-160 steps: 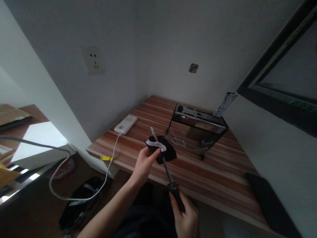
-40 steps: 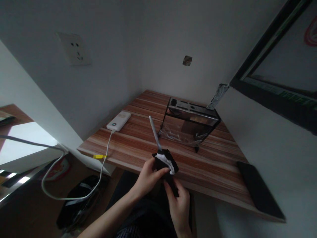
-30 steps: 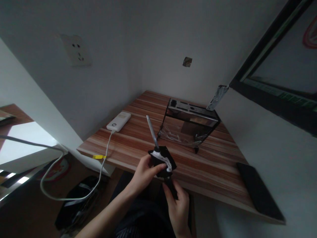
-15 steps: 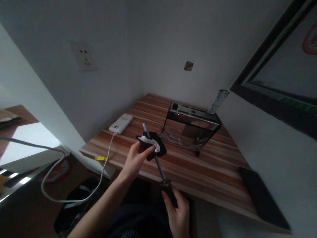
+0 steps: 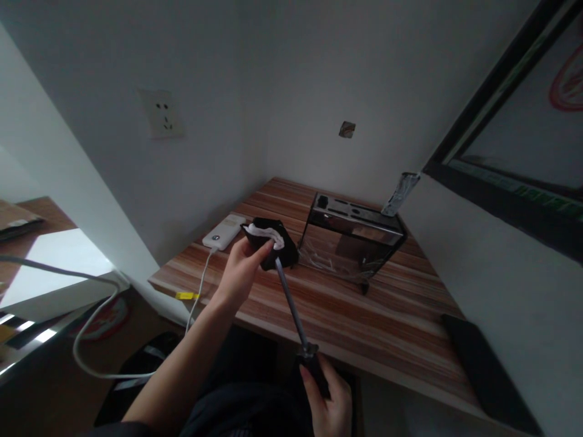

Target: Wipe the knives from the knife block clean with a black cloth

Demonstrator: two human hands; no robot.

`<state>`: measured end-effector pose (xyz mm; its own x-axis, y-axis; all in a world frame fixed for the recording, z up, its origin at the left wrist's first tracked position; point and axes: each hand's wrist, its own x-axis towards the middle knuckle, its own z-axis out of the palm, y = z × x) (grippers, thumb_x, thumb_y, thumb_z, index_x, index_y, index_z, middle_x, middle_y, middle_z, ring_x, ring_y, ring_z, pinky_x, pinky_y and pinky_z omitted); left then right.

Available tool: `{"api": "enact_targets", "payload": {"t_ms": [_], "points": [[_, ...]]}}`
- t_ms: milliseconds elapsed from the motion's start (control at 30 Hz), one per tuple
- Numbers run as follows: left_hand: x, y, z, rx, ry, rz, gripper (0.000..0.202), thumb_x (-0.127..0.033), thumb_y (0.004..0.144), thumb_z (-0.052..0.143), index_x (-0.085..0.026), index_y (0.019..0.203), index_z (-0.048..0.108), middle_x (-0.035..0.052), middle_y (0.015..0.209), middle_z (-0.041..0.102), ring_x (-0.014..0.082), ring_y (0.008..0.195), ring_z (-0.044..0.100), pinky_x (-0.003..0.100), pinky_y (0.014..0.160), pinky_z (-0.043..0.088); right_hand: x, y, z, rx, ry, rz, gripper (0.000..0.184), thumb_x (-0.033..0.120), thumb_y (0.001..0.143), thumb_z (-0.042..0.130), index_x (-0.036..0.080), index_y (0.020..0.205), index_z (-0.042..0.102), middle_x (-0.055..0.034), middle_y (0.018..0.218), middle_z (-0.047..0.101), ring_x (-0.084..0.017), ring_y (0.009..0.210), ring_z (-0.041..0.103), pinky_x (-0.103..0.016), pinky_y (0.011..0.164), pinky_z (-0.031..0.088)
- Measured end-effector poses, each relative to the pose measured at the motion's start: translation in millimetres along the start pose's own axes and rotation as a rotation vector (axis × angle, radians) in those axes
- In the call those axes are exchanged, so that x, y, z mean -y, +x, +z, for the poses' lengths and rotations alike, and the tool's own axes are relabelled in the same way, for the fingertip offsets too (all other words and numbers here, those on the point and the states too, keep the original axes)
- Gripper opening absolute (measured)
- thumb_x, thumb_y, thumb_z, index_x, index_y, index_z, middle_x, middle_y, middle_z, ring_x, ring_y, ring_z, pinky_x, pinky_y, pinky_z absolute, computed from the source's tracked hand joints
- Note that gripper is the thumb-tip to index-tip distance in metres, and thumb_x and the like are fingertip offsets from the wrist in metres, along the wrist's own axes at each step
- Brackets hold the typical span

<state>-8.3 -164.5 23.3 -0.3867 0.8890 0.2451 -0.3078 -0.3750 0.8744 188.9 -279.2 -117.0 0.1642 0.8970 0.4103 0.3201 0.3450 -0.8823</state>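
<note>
Rod (image 5: 292, 306) at lower centre of frame, gripped by handle (image 5: 315, 371) in right hand (image 5: 332, 397), probably for firm control. Slants up to cloth (image 5: 286, 247) at frame centre, pinched thumb-uppermost in left hand (image 5: 243, 267), seemingly to stay bunched; far end hidden, cannot tell whether wrapped.

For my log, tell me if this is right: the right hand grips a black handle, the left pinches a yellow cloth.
The yellow is wrong: in the head view, the left hand pinches a mostly black cloth. The right hand grips a black handle.
</note>
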Motion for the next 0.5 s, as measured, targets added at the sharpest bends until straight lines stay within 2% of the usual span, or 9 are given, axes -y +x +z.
{"api": "enact_targets", "payload": {"t_ms": [267,400,500], "points": [[-3.3,0.2,7.3,0.006,-0.073,-0.031,0.039,-0.043,0.055,0.084,-0.015,0.08,0.071,0.0026,0.078,0.073,0.0193,0.081,0.067,0.027,0.076,0.05,0.7,-2.3,-1.9,-0.003,0.033,0.071,0.034,0.05,0.08,0.066,0.021,0.093,0.077,-0.009,0.09,0.077,-0.026,0.082,0.074,-0.029,0.073,0.06],[2.3,-0.5,8.2,-0.041,-0.107,-0.029,0.039,-0.044,0.057,0.083,-0.016,0.082,0.072,0.0019,0.081,0.073,0.0188,0.085,0.066,0.027,0.081,0.049,-5.1,-5.8,-2.1,0.005,0.003,0.072,0.036,0.051,0.08,0.066,0.02,0.093,0.077,-0.0089,0.09,0.077,-0.025,0.081,0.074,-0.028,0.074,0.059],[10.4,-3.6,6.3,-0.031,-0.064,-0.031,0.037,-0.044,0.062,0.081,-0.016,0.086,0.073,0.0019,0.085,0.074,0.0169,0.086,0.066,0.024,0.081,0.048,-10.8,-8.1,-3.4,-0.006,-0.032,0.069,0.034,0.049,0.08,0.067,0.02,0.094,0.077,-0.0086,0.09,0.077,-0.025,0.082,0.074,-0.028,0.074,0.059]]}}
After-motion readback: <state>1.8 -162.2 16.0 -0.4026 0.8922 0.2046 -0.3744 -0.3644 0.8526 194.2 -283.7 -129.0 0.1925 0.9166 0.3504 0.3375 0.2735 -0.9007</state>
